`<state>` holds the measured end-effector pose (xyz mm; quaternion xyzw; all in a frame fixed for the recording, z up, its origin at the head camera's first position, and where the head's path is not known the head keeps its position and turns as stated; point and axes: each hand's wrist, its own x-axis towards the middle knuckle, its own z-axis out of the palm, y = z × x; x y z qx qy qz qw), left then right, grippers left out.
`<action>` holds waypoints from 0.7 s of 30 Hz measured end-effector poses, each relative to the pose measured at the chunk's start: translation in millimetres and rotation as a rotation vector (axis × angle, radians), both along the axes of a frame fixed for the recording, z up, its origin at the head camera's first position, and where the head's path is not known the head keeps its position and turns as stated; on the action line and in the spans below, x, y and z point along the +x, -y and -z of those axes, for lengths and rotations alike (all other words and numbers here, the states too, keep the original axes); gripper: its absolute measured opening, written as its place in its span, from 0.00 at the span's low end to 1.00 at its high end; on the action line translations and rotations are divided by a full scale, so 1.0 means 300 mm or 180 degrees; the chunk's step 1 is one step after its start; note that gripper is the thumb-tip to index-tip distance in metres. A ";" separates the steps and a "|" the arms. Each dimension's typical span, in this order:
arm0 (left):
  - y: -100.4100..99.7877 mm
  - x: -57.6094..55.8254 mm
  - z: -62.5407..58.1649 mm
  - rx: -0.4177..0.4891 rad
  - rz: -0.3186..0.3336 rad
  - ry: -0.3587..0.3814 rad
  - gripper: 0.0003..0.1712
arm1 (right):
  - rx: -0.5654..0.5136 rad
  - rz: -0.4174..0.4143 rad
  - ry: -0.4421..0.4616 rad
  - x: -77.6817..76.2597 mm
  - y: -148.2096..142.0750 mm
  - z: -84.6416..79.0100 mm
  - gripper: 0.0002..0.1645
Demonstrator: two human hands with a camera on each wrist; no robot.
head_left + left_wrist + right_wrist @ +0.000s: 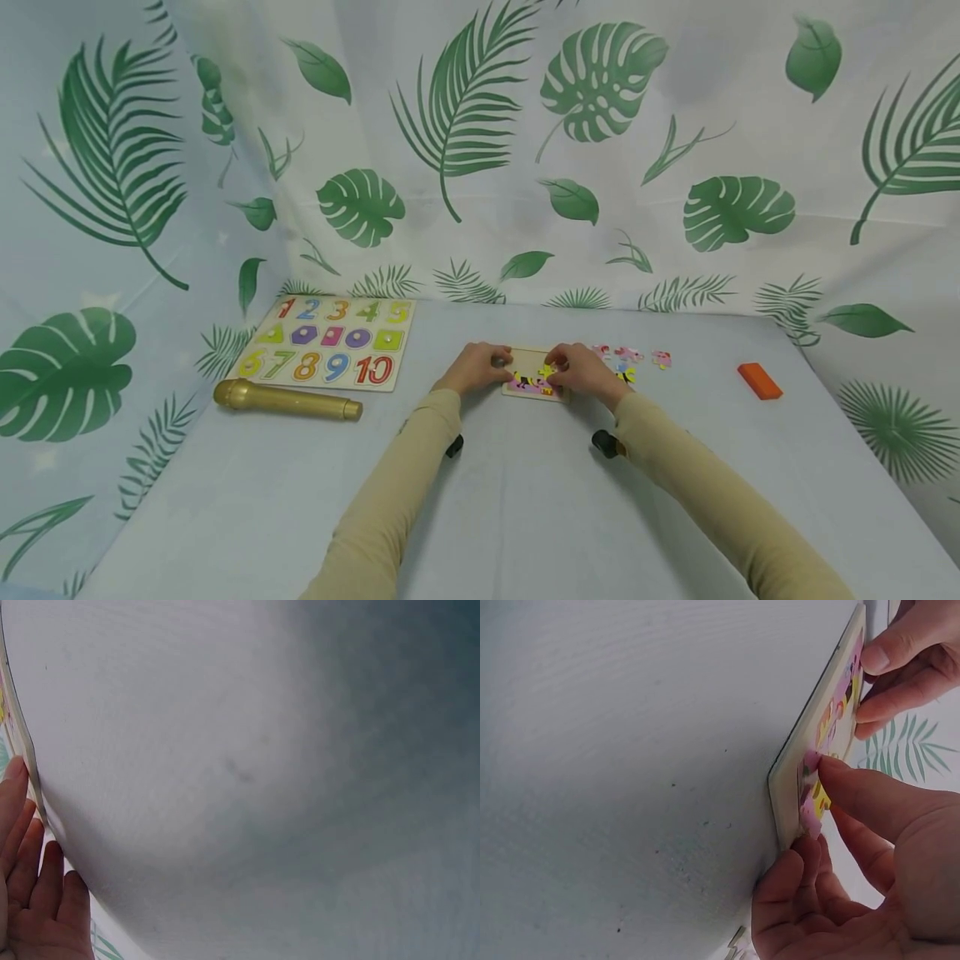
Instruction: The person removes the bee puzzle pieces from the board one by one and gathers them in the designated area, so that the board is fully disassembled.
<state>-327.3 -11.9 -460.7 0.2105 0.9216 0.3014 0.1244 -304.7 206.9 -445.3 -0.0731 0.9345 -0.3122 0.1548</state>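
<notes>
A small wooden jigsaw board (529, 361) lies on the table between both hands, its lower part filled with pink, yellow and black pieces and its upper left bare. My left hand (476, 368) holds the board's left edge, thumb near the front and fingers farther back. On the right side, my right hand (588, 372) pinches a pink and yellow puzzle piece (811, 814) over the board, its thumb on top and the other fingers curled by the rim. Just beyond that hand lie several loose puzzle pieces (628, 354), partly covered by it.
At the left lies a number and shape puzzle board (390, 358), with a gold microphone (292, 402) in front of it. An orange block (760, 381) lies to the right. A leaf-printed cloth (480, 217) hangs behind the table.
</notes>
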 end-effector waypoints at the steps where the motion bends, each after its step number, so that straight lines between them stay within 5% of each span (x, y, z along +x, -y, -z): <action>1: 0.000 -0.001 0.001 -0.0003 0.0000 0.0002 0.22 | 0.0010 -0.0001 0.0001 0.000 0.000 0.000 0.20; 21: -0.001 0.000 0.003 0.0012 -0.0028 0.0008 0.23 | -0.0002 -0.0070 -0.0326 -0.001 -0.022 0.026 0.18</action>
